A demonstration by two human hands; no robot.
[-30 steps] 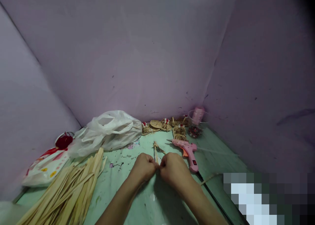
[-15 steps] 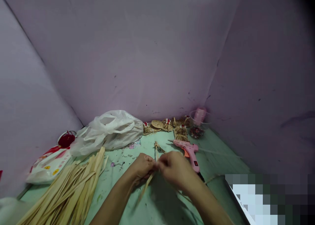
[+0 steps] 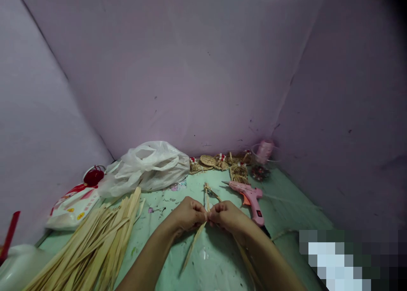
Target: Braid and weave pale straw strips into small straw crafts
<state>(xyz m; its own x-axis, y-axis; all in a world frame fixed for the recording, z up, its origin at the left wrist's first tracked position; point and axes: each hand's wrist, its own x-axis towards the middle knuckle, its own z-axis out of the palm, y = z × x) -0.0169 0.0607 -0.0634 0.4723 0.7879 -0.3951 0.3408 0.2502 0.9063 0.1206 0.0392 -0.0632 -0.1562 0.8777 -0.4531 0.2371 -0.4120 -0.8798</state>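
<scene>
My left hand (image 3: 190, 214) and my right hand (image 3: 227, 216) meet over the middle of the table, fingertips pinched together on a thin pale plant-fibre strip (image 3: 207, 202). Above the fingers the strip runs up to a small knotted end (image 3: 206, 186) lying on the table. A loose tail of fibre (image 3: 193, 245) hangs down below my left hand, and another strand passes under my right forearm. Just right of my right hand lies a pink glue gun (image 3: 249, 197), its nozzle pointing left. The exact grip between the fingertips is too small to make out.
A pile of flat dry strips (image 3: 92, 244) covers the left side. Behind it are a white plastic bag (image 3: 152, 166), a white-and-red packet (image 3: 74, 206) and dark red thread (image 3: 94, 176). Woven straw pieces (image 3: 210, 161) and a pink spool (image 3: 264, 151) line the back wall.
My right hand has turned and lowered slightly, its fingertips now against those of my left hand. The whole view has shifted a little, moving the scene rightward.
</scene>
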